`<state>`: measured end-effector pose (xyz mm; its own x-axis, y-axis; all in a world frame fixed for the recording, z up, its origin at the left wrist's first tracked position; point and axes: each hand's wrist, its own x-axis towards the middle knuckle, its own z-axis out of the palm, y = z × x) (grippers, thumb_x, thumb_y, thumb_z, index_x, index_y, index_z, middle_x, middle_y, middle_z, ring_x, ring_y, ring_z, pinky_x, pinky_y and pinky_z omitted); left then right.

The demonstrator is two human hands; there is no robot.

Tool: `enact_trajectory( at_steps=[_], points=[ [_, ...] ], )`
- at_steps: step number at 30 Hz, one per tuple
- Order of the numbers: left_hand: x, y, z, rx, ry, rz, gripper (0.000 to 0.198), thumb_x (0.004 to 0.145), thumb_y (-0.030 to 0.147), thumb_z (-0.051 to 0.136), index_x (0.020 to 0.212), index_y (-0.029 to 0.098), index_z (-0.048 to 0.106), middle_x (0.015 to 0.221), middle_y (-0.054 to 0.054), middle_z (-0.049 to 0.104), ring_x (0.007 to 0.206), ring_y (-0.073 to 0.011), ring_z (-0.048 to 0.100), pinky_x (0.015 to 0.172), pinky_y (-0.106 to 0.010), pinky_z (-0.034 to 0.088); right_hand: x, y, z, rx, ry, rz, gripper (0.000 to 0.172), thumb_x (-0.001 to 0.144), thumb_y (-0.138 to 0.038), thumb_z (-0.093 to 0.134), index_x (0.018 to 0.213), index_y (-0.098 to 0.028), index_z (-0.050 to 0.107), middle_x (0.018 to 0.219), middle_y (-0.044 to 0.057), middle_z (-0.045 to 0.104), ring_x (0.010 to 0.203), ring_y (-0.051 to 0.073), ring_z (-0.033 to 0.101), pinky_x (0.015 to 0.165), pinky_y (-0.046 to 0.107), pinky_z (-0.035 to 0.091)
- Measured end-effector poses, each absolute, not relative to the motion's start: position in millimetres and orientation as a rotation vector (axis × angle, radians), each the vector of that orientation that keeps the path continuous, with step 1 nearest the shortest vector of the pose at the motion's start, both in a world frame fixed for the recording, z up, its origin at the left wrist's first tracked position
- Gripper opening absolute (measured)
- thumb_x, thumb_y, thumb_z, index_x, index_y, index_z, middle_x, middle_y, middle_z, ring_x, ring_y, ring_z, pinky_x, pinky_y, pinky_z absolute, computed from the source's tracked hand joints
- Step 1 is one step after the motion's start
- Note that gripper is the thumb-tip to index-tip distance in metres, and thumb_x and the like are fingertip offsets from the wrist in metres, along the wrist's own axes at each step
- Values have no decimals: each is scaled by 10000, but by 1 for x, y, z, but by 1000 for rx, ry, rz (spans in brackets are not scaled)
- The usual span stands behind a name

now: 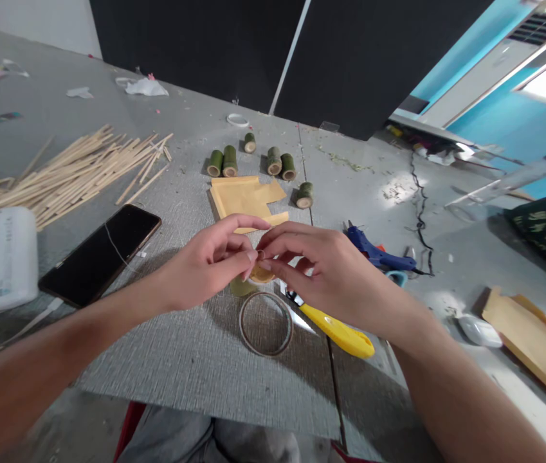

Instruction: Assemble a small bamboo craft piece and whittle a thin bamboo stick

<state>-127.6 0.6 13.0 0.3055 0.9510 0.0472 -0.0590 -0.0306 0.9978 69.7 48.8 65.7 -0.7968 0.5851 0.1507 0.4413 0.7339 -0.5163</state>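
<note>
My left hand (212, 263) and my right hand (314, 254) meet over the middle of the table. Thumb and fingers of both are pinched together around a small thin loop (261, 253), partly hidden by the fingertips. Just beneath them is a round yellowish piece (262, 276), mostly covered by my hands, so its kind is unclear. Nearer to me lies a roll of tape (265, 324) on its side. A utility knife with a yellow handle (340, 331) rests below my right hand. Behind my fingers sits a cut piece of tan card (238, 196).
Several short green bamboo pieces (229, 161) stand or lie beyond the card. At left are a pile of wooden sticks (84, 170), a phone (103, 254) with a cable and a white package (0, 263). A blue glue gun (379, 252) lies at right.
</note>
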Motion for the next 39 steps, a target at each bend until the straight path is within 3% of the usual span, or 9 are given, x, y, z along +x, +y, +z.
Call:
enact_trajectory(
  at_steps=[9,24,39],
  points=[
    [-127,1,14,1301,919,1038,335,957,182,566,1292,189,548,648,61,541,561,-99,452,536,-242,357,71,49,65,-835,-2597,712,173,915,-92,586,931,-190,726,937,24,750,736,118,681,715,255,551],
    [-126,1,13,1266,907,1047,351,941,193,585,1292,193,561,651,51,548,570,-101,464,521,-229,363,76,54,68,-744,-2681,746,176,961,-115,572,994,-201,722,1005,36,746,834,135,687,671,239,530],
    [-126,1,14,1269,908,1046,359,932,186,582,1290,182,550,642,62,547,565,-102,463,522,-234,354,77,56,68,-644,-2746,662,177,979,-113,548,988,-189,708,1029,55,727,868,149,677,731,270,525]
  ],
)
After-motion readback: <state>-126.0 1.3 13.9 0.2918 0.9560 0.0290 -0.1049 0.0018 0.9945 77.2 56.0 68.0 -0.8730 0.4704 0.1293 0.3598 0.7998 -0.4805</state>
